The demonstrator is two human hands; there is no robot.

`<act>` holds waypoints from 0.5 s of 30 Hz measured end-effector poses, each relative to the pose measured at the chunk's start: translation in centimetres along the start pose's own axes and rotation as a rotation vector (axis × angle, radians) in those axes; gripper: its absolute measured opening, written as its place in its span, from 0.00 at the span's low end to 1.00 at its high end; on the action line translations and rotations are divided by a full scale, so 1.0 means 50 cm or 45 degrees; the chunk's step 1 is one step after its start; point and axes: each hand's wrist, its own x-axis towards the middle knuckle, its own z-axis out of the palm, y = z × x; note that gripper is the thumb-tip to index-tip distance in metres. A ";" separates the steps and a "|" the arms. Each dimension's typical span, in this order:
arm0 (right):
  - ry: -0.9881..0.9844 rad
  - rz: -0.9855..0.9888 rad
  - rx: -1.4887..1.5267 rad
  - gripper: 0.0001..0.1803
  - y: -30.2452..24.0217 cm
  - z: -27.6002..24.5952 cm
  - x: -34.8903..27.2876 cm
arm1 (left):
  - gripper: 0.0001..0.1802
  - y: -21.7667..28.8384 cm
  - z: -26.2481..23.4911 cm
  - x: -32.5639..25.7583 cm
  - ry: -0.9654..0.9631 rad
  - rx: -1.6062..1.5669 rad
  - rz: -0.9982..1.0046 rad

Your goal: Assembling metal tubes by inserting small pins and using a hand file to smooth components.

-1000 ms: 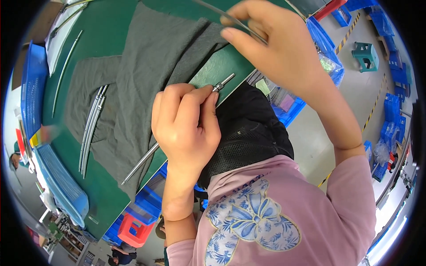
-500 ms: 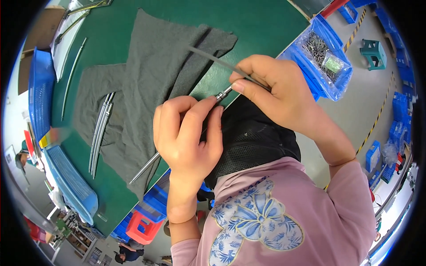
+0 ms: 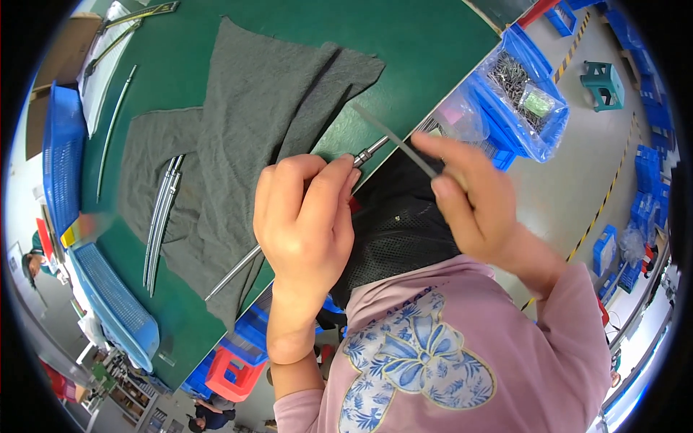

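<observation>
My left hand [image 3: 307, 213] is closed around a slim metal rod [image 3: 234, 273]. The rod's lower end slants out over the grey cloth [image 3: 245, 94], and its stepped, collared tip pokes past my thumb and forefinger. Slightly blurred, my right hand [image 3: 476, 198] grips a thin, flat grey strip that looks like a file [image 3: 393, 137]. Its free end points up and left, passing close to the rod's tip; whether they touch I cannot tell. Several similar metal rods [image 3: 162, 216] lie bundled on the cloth, left of my left hand.
A single rod [image 3: 115, 130] rests on the green table [image 3: 426, 43] at far left, near blue baskets [image 3: 61, 159]. Right of the table edge stands a blue bin [image 3: 556, 133] of small metal parts. Below the edge is a red bin [image 3: 234, 375]. A green stool [image 3: 603, 85] stands on the floor.
My right hand has moved down and right, its fingers leaving the rod's tip and taking the file with them. My left hand and the rod have hardly moved.
</observation>
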 end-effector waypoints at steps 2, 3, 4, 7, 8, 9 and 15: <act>-0.032 0.044 0.042 0.21 -0.003 0.015 -0.026 | 0.12 -0.001 0.002 -0.002 0.007 -0.008 0.004; -0.063 0.087 0.088 0.22 -0.008 0.020 -0.033 | 0.12 -0.001 0.002 -0.002 0.014 -0.010 0.002; -0.064 0.092 0.026 0.22 -0.017 0.020 -0.031 | 0.12 -0.001 0.002 -0.002 0.020 -0.012 0.001; 0.012 -0.054 -0.020 0.22 -0.011 0.038 -0.031 | 0.12 -0.003 0.006 -0.003 0.040 -0.028 -0.010; 0.012 -0.053 -0.022 0.22 -0.010 0.040 -0.032 | 0.12 -0.003 0.007 -0.004 0.041 -0.030 -0.009; 0.006 -0.035 -0.025 0.22 -0.010 0.041 -0.033 | 0.12 -0.003 0.008 -0.004 0.051 -0.038 -0.011; 0.022 -0.047 -0.043 0.22 -0.005 0.048 -0.035 | 0.12 -0.003 0.011 -0.004 0.068 -0.068 -0.020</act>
